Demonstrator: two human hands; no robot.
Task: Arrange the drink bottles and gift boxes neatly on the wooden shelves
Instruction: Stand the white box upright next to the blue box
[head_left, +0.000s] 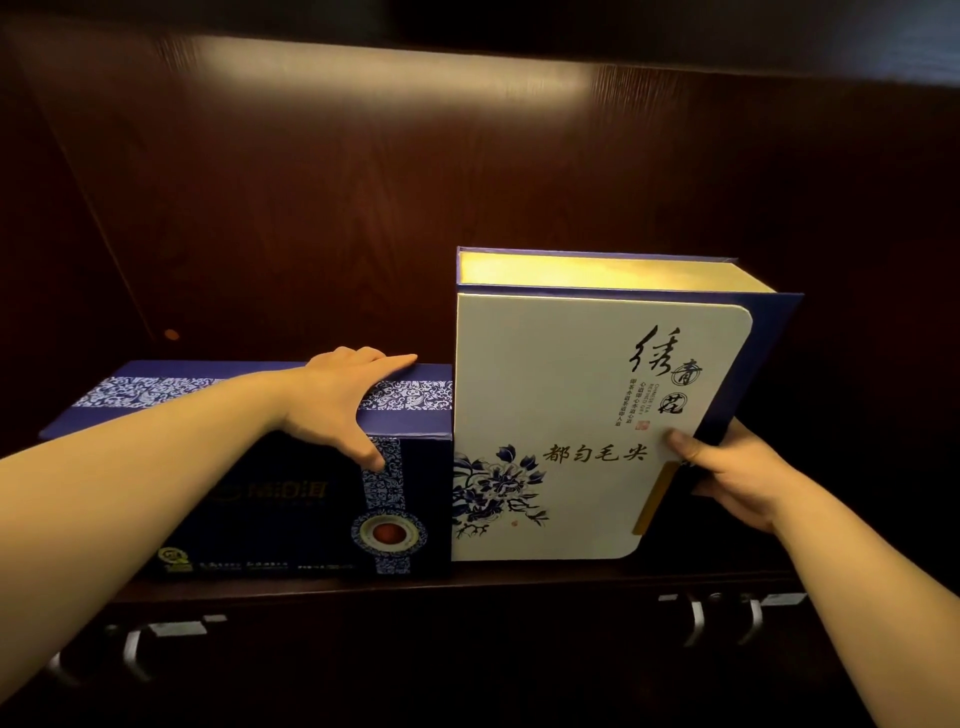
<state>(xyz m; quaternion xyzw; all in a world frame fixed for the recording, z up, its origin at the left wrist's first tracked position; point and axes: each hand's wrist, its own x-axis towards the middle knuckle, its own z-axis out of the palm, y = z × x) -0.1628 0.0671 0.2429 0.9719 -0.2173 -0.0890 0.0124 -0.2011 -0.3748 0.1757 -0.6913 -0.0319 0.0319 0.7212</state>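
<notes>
Two gift boxes stand side by side on a dark wooden shelf (519, 577), touching each other. The low dark blue gift box (291, 499) with a blue-and-white patterned band lies at the left. My left hand (343, 402) rests over its top front edge, thumb down on the front face. The taller white gift box (561, 415) with blue flowers and black calligraphy stands upright at the right. My right hand (727, 467) grips its lower right edge, thumb on the white front. No drink bottles are in view.
The shelf's dark wooden back panel (467, 182) rises behind the boxes, with a side wall at the left. Below the shelf are cabinet fronts with metal handles (132, 652) at the left and metal handles (722, 618) at the right.
</notes>
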